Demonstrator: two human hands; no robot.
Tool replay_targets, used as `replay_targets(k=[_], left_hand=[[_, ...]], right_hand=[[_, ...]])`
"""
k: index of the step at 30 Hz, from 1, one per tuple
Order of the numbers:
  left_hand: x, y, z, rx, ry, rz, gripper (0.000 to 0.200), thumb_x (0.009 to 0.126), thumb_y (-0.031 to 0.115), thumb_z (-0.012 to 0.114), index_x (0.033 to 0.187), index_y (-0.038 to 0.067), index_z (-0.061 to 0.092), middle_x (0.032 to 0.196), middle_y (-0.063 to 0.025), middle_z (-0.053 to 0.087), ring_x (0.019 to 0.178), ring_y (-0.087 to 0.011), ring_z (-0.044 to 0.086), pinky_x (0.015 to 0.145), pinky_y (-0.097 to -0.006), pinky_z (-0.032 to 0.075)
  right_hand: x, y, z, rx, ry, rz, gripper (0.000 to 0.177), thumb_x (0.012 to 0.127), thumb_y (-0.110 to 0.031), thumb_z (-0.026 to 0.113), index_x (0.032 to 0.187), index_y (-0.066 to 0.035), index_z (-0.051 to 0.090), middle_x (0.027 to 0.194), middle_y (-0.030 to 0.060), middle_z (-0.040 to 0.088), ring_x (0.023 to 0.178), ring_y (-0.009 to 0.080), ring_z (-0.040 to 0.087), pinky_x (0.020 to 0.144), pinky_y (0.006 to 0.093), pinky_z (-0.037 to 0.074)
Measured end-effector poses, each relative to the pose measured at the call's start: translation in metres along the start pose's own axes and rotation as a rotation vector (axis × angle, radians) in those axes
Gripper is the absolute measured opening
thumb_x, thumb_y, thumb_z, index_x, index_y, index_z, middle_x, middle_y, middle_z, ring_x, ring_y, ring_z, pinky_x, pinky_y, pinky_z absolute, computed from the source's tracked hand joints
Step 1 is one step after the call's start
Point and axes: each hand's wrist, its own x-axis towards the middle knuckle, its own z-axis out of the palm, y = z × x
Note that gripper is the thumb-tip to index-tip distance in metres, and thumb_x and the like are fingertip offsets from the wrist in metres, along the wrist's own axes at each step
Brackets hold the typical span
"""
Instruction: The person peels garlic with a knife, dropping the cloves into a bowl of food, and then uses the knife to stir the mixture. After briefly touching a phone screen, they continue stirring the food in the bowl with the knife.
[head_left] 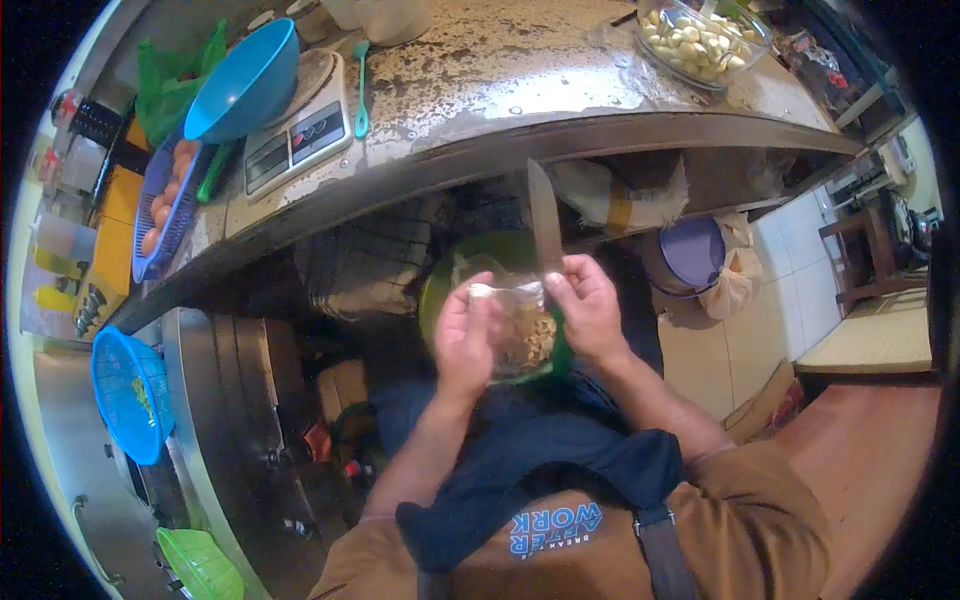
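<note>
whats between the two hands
In the head view, a clear plastic bag of pale brownish bits sits between the left hand and the right hand, which also holds a knife, all above a green bowl.

**Tight at the lap, open mid-counter**

The counter's (600, 130) overhanging edge closes the room just above the left hand (465, 340) and right hand (590, 310). The knife (543, 215), gripped by the right hand, stands upright almost to that edge. The green bowl (440, 290) fills the lap below them. On top, a bare stretch lies between the teal spoon (361, 90) and the glass bowl (700, 40). The scale (300, 130), blue bowl (245, 85) and egg tray (165, 200) crowd the left end. A purple bucket (690, 255) blocks the space under the counter to the right.
</note>
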Motion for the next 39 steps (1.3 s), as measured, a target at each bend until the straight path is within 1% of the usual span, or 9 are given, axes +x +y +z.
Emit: replay_targets(k=[4, 11, 14, 17, 27, 34, 36, 37, 39], left_hand=[[0.006, 0.003, -0.007, 0.209, -0.005, 0.062, 0.030, 0.096, 0.019, 0.050, 0.123, 0.006, 0.050, 0.079, 0.0028, 0.056, 0.064, -0.0024, 0.045, 0.056, -0.0158, 0.037], [0.006, 0.002, -0.015, 0.346, -0.067, -0.012, 0.028, 0.097, 0.018, 0.046, 0.122, 0.007, 0.051, 0.082, 0.0041, 0.054, 0.067, -0.0011, 0.043, 0.059, -0.0160, 0.035], [0.007, 0.002, -0.019, 0.405, -0.095, 0.011, 0.026, 0.096, 0.018, 0.046, 0.120, 0.008, 0.052, 0.083, 0.0042, 0.055, 0.066, -0.0009, 0.043, 0.057, -0.0158, 0.035], [0.008, 0.003, -0.018, 0.378, -0.114, -0.004, 0.025, 0.096, 0.019, 0.046, 0.119, 0.009, 0.052, 0.084, 0.0041, 0.055, 0.065, -0.0010, 0.042, 0.056, -0.0158, 0.035], [0.013, -0.002, -0.025, 0.393, -0.086, 0.016, 0.014, 0.094, 0.016, 0.048, 0.105, 0.010, 0.056, 0.075, 0.0057, 0.052, 0.062, -0.0013, 0.041, 0.054, -0.0165, 0.032], [0.019, -0.007, -0.035, 0.407, -0.051, 0.002, 0.010, 0.091, 0.014, 0.051, 0.095, 0.009, 0.058, 0.071, 0.0049, 0.054, 0.057, -0.0020, 0.042, 0.050, -0.0168, 0.031], [0.018, -0.007, -0.037, 0.349, -0.027, -0.096, 0.010, 0.090, 0.013, 0.050, 0.095, 0.009, 0.058, 0.072, 0.0039, 0.056, 0.057, -0.0024, 0.044, 0.050, -0.0172, 0.033], [0.016, -0.005, -0.037, 0.392, -0.030, -0.101, 0.011, 0.090, 0.013, 0.049, 0.096, 0.009, 0.058, 0.072, 0.0033, 0.055, 0.057, -0.0033, 0.045, 0.051, -0.0183, 0.035], [0.017, -0.009, -0.043, 0.367, -0.052, -0.131, 0.011, 0.089, 0.013, 0.049, 0.095, 0.009, 0.058, 0.074, 0.0029, 0.056, 0.058, -0.0036, 0.045, 0.052, -0.0188, 0.036]], right_hand=[[-0.006, 0.002, -0.027, -0.346, -0.023, -0.076, 0.011, 0.091, -0.008, 0.055, 0.098, 0.000, 0.053, 0.082, 0.0020, 0.060, 0.073, 0.0062, 0.057, 0.065, 0.0233, 0.049], [-0.012, -0.009, -0.037, -0.800, -0.234, 0.093, 0.024, 0.088, -0.014, 0.058, 0.107, -0.001, 0.050, 0.095, 0.0209, 0.064, 0.090, 0.0328, 0.064, 0.077, 0.0380, 0.049], [-0.010, -0.002, -0.031, -0.879, -0.327, 0.124, 0.029, 0.086, -0.014, 0.061, 0.108, 0.000, 0.050, 0.095, 0.0218, 0.063, 0.090, 0.0355, 0.063, 0.077, 0.0398, 0.049], [-0.007, 0.024, -0.036, -0.889, -0.337, -0.061, 0.033, 0.082, -0.014, 0.066, 0.108, -0.001, 0.050, 0.085, 0.0170, 0.063, 0.081, 0.0256, 0.064, 0.072, 0.0350, 0.049], [-0.003, 0.030, -0.042, -0.923, -0.308, 0.056, 0.033, 0.078, -0.008, 0.066, 0.108, -0.003, 0.052, 0.091, 0.0177, 0.065, 0.084, 0.0288, 0.065, 0.072, 0.0380, 0.050], [0.000, 0.016, -0.032, -0.952, -0.286, 0.041, 0.044, 0.076, -0.008, 0.069, 0.116, -0.002, 0.051, 0.088, 0.0167, 0.068, 0.074, 0.0221, 0.068, 0.065, 0.0324, 0.053], [-0.001, 0.011, -0.027, -0.759, -0.201, 0.089, 0.058, 0.075, -0.018, 0.072, 0.126, -0.007, 0.047, 0.094, 0.0194, 0.066, 0.077, 0.0322, 0.066, 0.070, 0.0379, 0.052], [0.000, 0.019, -0.028, -0.816, -0.162, -0.135, 0.063, 0.075, -0.020, 0.073, 0.131, -0.009, 0.045, 0.098, 0.0184, 0.065, 0.075, 0.0272, 0.066, 0.071, 0.0347, 0.052], [-0.002, 0.009, -0.024, -0.736, -0.194, -0.101, 0.057, 0.075, -0.021, 0.073, 0.126, -0.008, 0.050, 0.095, 0.0169, 0.066, 0.076, 0.0239, 0.066, 0.071, 0.0333, 0.051]])
